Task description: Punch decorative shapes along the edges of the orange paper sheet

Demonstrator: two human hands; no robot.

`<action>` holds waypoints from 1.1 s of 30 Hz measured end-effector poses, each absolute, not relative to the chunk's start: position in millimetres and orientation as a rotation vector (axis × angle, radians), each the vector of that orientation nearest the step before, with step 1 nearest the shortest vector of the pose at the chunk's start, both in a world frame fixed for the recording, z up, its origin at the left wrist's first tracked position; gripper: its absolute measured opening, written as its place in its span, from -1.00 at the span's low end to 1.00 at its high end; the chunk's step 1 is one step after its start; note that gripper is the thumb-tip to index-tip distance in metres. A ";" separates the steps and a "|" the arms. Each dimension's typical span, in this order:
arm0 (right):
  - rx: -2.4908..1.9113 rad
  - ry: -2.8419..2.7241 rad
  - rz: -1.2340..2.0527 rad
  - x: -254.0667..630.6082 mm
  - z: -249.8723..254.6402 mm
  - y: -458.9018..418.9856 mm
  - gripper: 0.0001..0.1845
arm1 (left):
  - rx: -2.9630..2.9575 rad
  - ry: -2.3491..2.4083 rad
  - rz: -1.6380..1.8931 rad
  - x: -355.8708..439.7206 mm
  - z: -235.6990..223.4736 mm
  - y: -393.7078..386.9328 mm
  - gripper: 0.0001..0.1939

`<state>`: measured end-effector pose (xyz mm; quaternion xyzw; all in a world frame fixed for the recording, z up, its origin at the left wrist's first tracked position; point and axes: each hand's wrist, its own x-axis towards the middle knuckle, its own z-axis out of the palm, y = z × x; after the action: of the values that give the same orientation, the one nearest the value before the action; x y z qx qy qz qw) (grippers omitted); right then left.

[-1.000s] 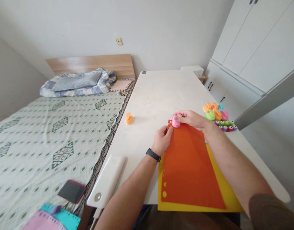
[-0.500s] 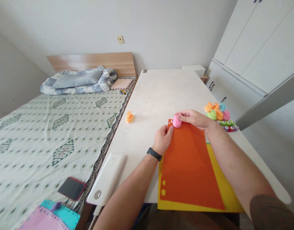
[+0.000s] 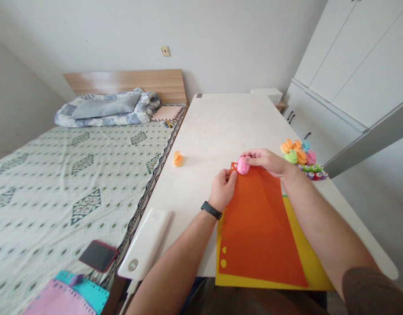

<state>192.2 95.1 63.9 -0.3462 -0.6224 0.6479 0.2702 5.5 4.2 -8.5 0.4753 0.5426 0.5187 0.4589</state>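
My right hand [image 3: 262, 161] is closed around a pink craft punch [image 3: 243, 166], which sits on the far edge of an orange sheet of paper [image 3: 260, 227]. With thumb and fingers, my left hand [image 3: 223, 188] pinches the sheet near its far left corner, just left of the punch. Small punched shapes show at that corner, and a row of cut-outs runs down the left edge. Beneath the orange sheet lies a yellow sheet [image 3: 298, 238], visible along its right, left and near edges.
An orange craft punch [image 3: 178, 159] stands alone on the white table [image 3: 227, 122]. Several colourful punches [image 3: 299, 153] are grouped at the right. A white power bank [image 3: 145, 243] with a cable lies at the left edge. Beside it, the bed holds a phone [image 3: 98, 256] and punched sheets [image 3: 60, 299].
Both hands, the pink punch and the orange sheet stay almost in place. The view has shifted very slightly.
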 end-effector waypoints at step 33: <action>-1.163 -1.546 1.605 179.5 61.5 96.5 -0.52 | 1.239 1.376 1.258 5.8 -7.5 4.1 -0.65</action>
<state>179.5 96.5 61.5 -0.4401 -0.5850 0.6073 0.3086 5.8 4.1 -7.5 0.4979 0.5531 0.5055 0.4366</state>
